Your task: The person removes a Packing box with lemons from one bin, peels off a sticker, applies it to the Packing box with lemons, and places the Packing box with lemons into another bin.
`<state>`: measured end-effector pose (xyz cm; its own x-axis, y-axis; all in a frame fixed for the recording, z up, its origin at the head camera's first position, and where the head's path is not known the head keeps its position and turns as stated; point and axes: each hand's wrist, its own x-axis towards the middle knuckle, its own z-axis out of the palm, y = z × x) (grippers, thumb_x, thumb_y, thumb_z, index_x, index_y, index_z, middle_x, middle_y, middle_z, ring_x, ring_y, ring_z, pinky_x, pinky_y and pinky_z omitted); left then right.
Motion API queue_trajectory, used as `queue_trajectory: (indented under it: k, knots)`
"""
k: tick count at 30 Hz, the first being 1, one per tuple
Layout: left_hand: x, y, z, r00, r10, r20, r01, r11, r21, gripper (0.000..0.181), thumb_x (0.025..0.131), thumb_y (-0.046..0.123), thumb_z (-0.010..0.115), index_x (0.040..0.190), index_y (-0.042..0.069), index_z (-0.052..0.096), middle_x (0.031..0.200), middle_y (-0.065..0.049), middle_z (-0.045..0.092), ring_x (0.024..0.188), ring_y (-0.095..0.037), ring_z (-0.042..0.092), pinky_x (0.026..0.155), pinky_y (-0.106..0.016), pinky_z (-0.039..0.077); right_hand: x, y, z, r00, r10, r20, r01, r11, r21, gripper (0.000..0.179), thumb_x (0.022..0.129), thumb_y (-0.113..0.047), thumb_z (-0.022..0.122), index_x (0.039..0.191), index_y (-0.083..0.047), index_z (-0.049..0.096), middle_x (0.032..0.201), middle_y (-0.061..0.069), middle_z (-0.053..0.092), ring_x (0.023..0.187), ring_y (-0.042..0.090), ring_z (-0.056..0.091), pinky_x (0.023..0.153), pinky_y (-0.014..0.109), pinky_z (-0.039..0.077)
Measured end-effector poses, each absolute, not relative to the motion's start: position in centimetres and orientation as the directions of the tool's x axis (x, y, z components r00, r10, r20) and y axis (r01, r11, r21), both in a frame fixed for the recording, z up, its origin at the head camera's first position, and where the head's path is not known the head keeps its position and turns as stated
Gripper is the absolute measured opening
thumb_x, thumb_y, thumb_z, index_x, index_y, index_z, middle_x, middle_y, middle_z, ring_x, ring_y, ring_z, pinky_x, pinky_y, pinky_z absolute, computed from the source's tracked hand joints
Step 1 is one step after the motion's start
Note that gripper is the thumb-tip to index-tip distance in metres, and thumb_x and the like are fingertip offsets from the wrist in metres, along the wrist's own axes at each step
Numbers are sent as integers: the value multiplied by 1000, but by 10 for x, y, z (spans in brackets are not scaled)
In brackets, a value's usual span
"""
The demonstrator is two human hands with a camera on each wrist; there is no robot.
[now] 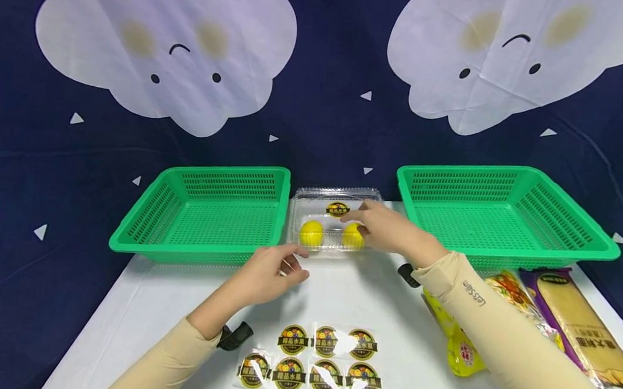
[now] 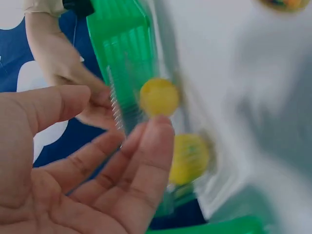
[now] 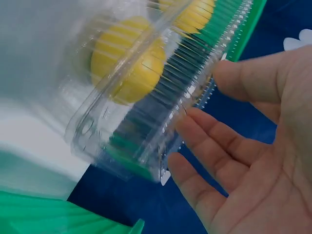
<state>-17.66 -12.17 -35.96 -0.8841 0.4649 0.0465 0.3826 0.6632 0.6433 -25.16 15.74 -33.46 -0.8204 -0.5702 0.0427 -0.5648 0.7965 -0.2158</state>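
Note:
A clear plastic clamshell box [image 1: 337,199] stands at the back of the table with its lid down. Two yellow balls [image 1: 312,234], which may be fruit, lie inside, and a round black-and-gold sticker [image 1: 338,209] shows on the lid. My right hand [image 1: 389,225] is at the box's right side, its relaxed fingertips [image 3: 187,119] by the ridged rim; whether they touch it is unclear. My left hand [image 1: 275,272] hovers in front of the box's left corner, fingers loosely bent, holding nothing. Near the table's front lies a clear sheet [image 1: 310,359] of several similar stickers.
Green plastic baskets stand left [image 1: 226,213] and right [image 1: 479,221] of the box. Under and beside my right forearm lie a yellow food packet [image 1: 462,352] and a purple-edged noodle packet [image 1: 575,314]. A dark cloud-patterned cloth [image 1: 331,119] hangs behind.

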Motion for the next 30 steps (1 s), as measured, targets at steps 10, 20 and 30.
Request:
queue_trajectory:
  k: [10,20,30]
  knots:
    - [-169,-130,-393,-923,298,-243,-95,434,896,74,109,35,65,165,1,31,136,-21,64,116,-34,74,99,-43,65,-213,207,-307,-844,-532,69,-526,794,-304,50,107,-18,65,156,-11,56,147,22,63,131,42,63,107,62,55]
    - [-185,-121,-411,-921,263,-288,-253,160,954,79,117,32,46,171,2,-4,171,-34,25,145,-47,54,116,-51,55,-180,286,-302,-928,-357,104,-362,802,-476,55,109,-27,65,160,-14,50,141,21,69,124,41,71,97,54,63]
    - [-187,-111,-410,-929,243,-278,-275,48,960,57,116,28,46,163,7,22,155,-33,42,132,-42,62,107,-45,61,-149,361,-316,-986,-120,119,-165,837,-522,40,110,-27,64,145,-8,60,124,21,74,95,-7,67,69,17,54]
